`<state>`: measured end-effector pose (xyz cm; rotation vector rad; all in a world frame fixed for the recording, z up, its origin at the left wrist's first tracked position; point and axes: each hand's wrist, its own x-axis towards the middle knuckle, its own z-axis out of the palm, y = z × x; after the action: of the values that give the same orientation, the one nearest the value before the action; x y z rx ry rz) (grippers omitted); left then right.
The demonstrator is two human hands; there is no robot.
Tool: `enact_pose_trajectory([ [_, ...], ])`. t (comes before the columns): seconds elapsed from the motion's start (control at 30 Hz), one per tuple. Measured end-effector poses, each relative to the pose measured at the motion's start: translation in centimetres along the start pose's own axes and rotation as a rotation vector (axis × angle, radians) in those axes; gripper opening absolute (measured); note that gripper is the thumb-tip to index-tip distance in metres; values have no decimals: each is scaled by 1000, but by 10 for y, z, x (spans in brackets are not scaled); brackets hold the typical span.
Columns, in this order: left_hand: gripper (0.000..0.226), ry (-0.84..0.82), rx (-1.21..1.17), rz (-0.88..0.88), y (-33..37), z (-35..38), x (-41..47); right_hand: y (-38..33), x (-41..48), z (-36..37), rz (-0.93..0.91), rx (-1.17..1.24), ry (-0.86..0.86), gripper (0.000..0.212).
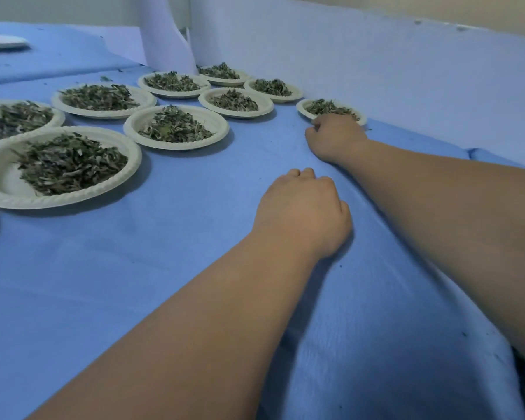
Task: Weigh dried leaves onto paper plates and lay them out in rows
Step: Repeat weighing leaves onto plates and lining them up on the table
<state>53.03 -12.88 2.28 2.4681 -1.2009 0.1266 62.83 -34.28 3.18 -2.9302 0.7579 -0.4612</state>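
Observation:
Several paper plates heaped with dried green leaves stand in rows on the blue cloth [164, 253]. The nearest is a large plate [0, 189] at the left. At the far right end lies a small plate [303, 106] of dried leaves [328, 108]. My right hand [335, 139] reaches out to this small plate, fingers curled round its near rim. My left hand [300, 210] rests on the cloth as a loose fist and holds nothing, a little nearer and to the left of the right hand.
A white roll of paper [167, 34] stands upright behind the back plates. A white plate [3, 42] lies on the cloth at the far left. A blue-covered raised wall [406, 71] runs along the right side. Loose leaf crumbs dot the cloth.

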Motion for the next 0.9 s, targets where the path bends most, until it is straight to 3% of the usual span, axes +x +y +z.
enact_pose_trajectory([
  [0.4,36,-23,-27,2,1,0,-1,4,37,11,151,36,-134,63],
  [0.47,35,-24,-35,11,1,-1,-2,9,40,10,170,50,-144,63],
  [0.57,32,-18,-31,25,-1,-1,-2,17,45,10,164,118,-108,43],
  [0.67,16,4,-57,17,-1,-3,-1,25,44,10,128,103,-64,33],
  [0.9,19,-12,-22,14,-1,-1,1,30,31,13,82,95,-160,60],
])
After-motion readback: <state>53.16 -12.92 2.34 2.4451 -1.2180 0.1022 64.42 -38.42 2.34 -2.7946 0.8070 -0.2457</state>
